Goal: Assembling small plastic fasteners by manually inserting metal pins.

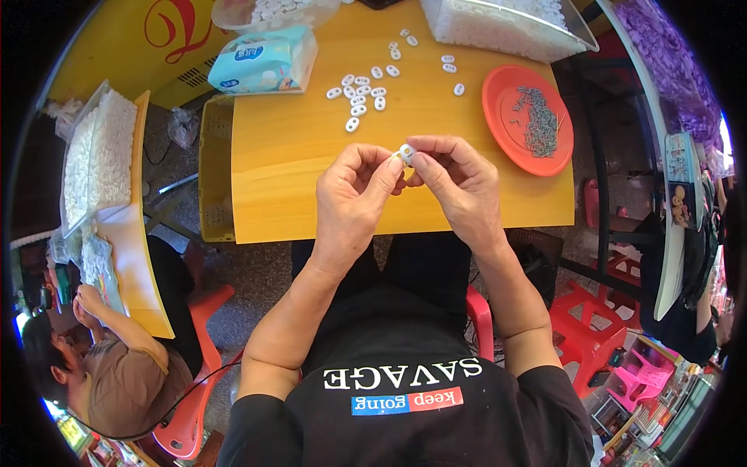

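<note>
White plastic piece [406,152] sat pinched between left hand [354,194] and right hand [459,183], just nearer than the loose pieces [364,92]; a slackened fingertip grip could have dropped it onto the yellow table [296,156].

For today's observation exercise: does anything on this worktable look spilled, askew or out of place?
Nothing stands out. Both hands pinch one white piece; loose white pieces lie scattered on the yellow table, and metal pins stay inside the orange lid.
</note>
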Available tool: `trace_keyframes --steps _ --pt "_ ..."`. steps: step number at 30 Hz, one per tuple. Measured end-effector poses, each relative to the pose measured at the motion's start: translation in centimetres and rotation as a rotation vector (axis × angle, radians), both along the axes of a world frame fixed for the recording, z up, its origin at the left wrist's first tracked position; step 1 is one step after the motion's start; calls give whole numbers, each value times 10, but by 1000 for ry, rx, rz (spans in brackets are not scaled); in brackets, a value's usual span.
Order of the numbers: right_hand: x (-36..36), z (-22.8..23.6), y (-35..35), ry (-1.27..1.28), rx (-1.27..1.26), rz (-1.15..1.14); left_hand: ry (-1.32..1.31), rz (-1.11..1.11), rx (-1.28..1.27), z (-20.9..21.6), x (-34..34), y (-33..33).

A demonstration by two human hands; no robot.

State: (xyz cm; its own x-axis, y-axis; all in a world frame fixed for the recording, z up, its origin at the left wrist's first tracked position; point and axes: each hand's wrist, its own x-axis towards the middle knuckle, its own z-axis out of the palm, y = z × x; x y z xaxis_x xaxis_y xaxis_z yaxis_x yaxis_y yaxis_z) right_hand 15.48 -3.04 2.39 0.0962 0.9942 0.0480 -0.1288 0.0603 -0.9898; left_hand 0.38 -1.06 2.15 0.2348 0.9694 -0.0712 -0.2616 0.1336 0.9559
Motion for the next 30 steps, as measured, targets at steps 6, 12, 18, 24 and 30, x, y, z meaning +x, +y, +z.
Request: trace_keyframes --steps 6,12,18,24,30 --pt "0 10 -1 -32 -47 20 44 51 45 1 3 -5" --pt "4 3 4 60 -64 75 34 -8 53 -5 -7 0" --pt "2 -2 3 424 -159 221 -55 -92 210 -11 -13 2" --pt "-19 -3 -3 682 -279 301 -41 -192 330 -21 -26 -9" --pt "-31 -1 -6 731 -286 387 -268 -105 210 -30 -25 -21"
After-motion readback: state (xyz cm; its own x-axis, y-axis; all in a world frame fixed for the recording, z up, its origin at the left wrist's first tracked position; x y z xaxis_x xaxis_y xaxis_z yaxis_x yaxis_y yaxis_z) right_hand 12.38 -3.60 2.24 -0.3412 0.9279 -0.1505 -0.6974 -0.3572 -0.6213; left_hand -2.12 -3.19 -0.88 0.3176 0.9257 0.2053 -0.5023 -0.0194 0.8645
